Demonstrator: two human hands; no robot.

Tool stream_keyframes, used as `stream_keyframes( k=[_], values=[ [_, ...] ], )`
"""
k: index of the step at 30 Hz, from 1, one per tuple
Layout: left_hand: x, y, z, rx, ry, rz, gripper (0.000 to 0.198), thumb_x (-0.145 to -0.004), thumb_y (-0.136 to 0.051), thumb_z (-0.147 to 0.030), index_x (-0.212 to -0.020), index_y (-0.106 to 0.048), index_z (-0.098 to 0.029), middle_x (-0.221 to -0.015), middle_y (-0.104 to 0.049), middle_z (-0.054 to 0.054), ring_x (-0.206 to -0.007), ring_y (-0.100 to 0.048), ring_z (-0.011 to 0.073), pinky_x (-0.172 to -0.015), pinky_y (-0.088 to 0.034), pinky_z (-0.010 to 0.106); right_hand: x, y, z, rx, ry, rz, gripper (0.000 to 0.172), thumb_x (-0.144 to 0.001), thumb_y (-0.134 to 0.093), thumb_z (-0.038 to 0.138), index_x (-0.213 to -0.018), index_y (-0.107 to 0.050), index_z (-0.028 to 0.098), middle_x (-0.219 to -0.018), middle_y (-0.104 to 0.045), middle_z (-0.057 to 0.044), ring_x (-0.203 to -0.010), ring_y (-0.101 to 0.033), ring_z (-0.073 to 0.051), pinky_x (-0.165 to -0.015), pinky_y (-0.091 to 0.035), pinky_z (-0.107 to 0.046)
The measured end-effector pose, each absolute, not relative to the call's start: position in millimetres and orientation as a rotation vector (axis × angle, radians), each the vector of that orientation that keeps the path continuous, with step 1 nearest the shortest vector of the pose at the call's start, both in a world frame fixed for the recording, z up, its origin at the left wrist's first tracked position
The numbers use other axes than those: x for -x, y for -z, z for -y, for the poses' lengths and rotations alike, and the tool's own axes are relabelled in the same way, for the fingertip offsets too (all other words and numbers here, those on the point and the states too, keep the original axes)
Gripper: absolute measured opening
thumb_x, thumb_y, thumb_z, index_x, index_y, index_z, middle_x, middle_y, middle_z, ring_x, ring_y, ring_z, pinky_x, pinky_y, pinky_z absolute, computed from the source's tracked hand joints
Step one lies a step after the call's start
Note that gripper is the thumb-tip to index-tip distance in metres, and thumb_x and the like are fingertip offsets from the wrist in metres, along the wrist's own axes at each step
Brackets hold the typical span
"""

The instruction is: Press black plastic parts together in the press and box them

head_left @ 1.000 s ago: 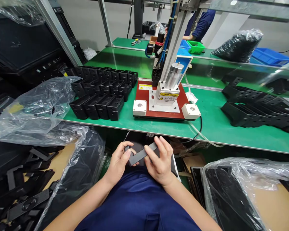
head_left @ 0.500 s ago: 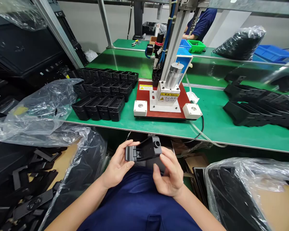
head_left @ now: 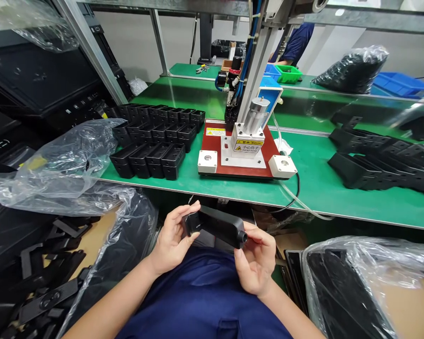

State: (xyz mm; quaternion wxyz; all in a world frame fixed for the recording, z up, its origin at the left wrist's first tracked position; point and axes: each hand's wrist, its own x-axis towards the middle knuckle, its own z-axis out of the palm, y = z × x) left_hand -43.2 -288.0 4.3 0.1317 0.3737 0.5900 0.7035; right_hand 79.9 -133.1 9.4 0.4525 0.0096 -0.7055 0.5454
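Observation:
A long black plastic bracket [head_left: 221, 224] is held up over my lap, just in front of the bench edge. My left hand [head_left: 175, 238] grips its hooked left end between thumb and fingers. At the other end, near a small round boss, my right hand [head_left: 257, 256] has its fingers and thumb on the part. Beyond the bracket, on the green bench [head_left: 155, 184], stands a small press fixture [head_left: 248, 141] on a red base with a white button box at each front corner.
Rows of black plastic boxes [head_left: 155, 157] stand left of the press, and stacked black brackets [head_left: 381, 160] lie right. A plastic-lined carton [head_left: 88, 235] of black parts is at lower left; another bagged carton [head_left: 403, 287] sits at lower right. A person's sleeve [head_left: 297, 42] shows behind.
The bracket has been turned, so its long smooth side faces me and its right end sits lower. My right hand has moved slightly right and closed on that end.

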Motion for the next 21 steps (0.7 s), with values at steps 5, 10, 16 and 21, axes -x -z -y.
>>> stream_keyframes(
  k=[5,10,16,21],
  values=[
    [49,-3,290,-1.190,-2.017,-1.752,0.065,-0.087,-0.058,-0.004,-0.141,-0.033,-0.031,-0.141,-0.050,0.010,-0.135,-0.043,0.0189,-0.112,-0.038,0.033,-83,-7,132,0.115,-1.454,1.811,0.041,-0.092,-0.055,0.023,-0.132,-0.044,0.024,-0.116,-0.052,-0.012,-0.105,-0.059,-0.025,-0.084,-0.056,-0.040],
    [54,-9,292,-1.135,-1.854,-1.765,0.056,-0.087,-0.062,-0.011,-0.135,-0.044,-0.031,-0.138,-0.052,0.008,-0.128,-0.050,0.0187,-0.108,-0.043,0.029,-85,-10,130,0.212,-1.686,1.837,0.046,-0.094,-0.057,0.028,-0.136,-0.037,0.030,-0.108,-0.059,-0.009,-0.081,-0.064,-0.019,-0.063,-0.057,-0.030],
    [55,-14,290,-1.032,-1.839,-1.671,0.051,-0.086,-0.066,-0.017,-0.131,-0.048,-0.032,-0.131,-0.058,0.006,-0.121,-0.056,0.0171,-0.101,-0.048,0.025,-82,-15,128,0.178,-1.918,1.811,0.033,-0.096,-0.058,0.031,-0.124,-0.043,0.026,-0.092,-0.065,-0.005,-0.069,-0.063,-0.015,-0.055,-0.053,-0.023],
    [58,-15,289,-0.927,-1.854,-1.629,0.048,-0.085,-0.068,-0.021,-0.129,-0.050,-0.029,-0.126,-0.062,0.007,-0.115,-0.060,0.0169,-0.095,-0.052,0.023,-77,-18,125,0.181,-2.106,1.677,0.032,-0.096,-0.057,0.033,-0.124,-0.045,0.024,-0.085,-0.064,-0.005,-0.073,-0.065,-0.016,-0.049,-0.049,-0.018]
  ],
)
